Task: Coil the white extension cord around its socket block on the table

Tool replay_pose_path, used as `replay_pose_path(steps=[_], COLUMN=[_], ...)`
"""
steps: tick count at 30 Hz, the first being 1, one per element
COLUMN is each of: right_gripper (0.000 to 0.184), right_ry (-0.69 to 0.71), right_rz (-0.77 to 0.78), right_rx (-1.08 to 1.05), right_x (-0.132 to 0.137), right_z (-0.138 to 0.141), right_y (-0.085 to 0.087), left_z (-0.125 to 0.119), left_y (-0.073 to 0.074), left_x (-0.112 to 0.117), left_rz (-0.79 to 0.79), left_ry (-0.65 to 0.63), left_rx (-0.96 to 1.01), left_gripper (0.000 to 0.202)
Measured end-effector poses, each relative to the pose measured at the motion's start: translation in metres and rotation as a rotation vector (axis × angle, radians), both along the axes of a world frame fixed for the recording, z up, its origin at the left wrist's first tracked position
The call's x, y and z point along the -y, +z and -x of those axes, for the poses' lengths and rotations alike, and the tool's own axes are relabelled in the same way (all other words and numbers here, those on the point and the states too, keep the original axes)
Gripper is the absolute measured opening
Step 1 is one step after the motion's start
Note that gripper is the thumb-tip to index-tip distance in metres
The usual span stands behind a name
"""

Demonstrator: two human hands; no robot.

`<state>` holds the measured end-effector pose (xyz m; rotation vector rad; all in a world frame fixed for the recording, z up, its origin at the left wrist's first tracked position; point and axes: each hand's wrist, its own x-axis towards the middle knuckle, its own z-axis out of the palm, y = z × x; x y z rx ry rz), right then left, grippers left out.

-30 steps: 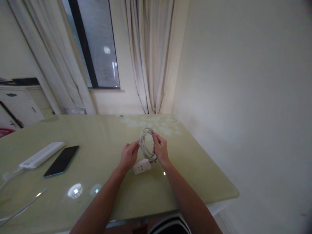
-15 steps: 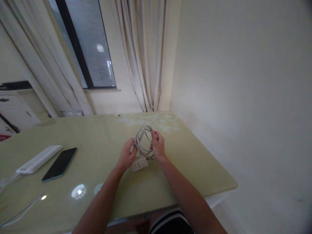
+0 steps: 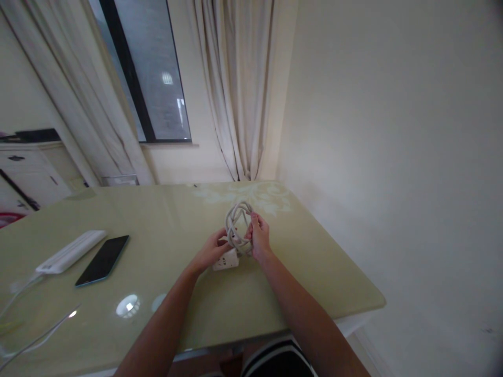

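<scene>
A coiled white cable (image 3: 237,221) stands upright in a loop above a small white socket block (image 3: 227,260) that lies on the pale green glass table (image 3: 168,235). My right hand (image 3: 260,239) is closed on the right side of the coil, fingers pinching the strands. My left hand (image 3: 212,252) is at the coil's lower left, fingers curled on the cable just above the socket block. Both forearms reach in from the bottom of the view.
A dark phone (image 3: 102,259) lies face up at the left, beside a long white power strip (image 3: 70,251) whose cord (image 3: 37,337) trails toward the near left edge. Curtains (image 3: 236,89) and a window (image 3: 145,73) stand behind the table; a bare wall is at the right.
The coil has been turned and drawn tighter between my hands. My left hand has moved in closer under the loop, next to the socket block. The camera shifted slightly.
</scene>
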<state>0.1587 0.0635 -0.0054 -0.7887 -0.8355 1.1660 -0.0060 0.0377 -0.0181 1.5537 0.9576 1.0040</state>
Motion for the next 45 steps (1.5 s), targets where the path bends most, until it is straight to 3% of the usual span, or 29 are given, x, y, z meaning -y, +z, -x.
replay_pose_path(steps=[4,9,12,21,26,30,37,41,45], right_gripper=[0.054,0.056,0.055,0.055,0.056,0.057,0.055,0.050,0.048], right_ry=[-0.010,-0.019,-0.027,-0.080,-0.099,-0.112,-0.149,-0.203,-0.215], right_rz=[0.008,0.020,0.008,-0.053,-0.098,-0.094,-0.100,-0.144,-0.156], right_rx=[0.011,0.019,0.038,0.250,0.384,0.416,0.411,0.501,0.531], right_x=[-0.001,0.000,0.001,0.006,0.009,0.010,0.011,0.013,0.014], right_z=[0.000,-0.001,-0.001,-0.003,-0.002,-0.001,-0.001,-0.001,0.000], right_y=[-0.001,0.000,0.000,0.005,0.004,0.005,0.008,0.005,0.004], left_z=[0.001,0.000,0.001,0.005,-0.006,-0.008,-0.001,-0.005,-0.004], left_y=[-0.001,-0.005,-0.007,-0.002,0.008,0.014,0.013,0.014,0.015], left_x=[-0.001,-0.010,-0.012,-0.006,0.006,0.009,0.004,0.008,0.008], left_rz=[0.057,-0.126,-0.185,-0.459,-0.545,-0.469,-0.090,0.008,-0.024], left_ry=[0.125,0.371,0.441,0.511,0.454,0.410,0.211,0.188,0.262], left_rx=[-0.031,0.026,0.015,0.003,-0.015,0.099,0.341,0.471,0.421], left_gripper=[0.053,0.042,0.039,0.023,0.010,0.015,0.040,0.043,0.045])
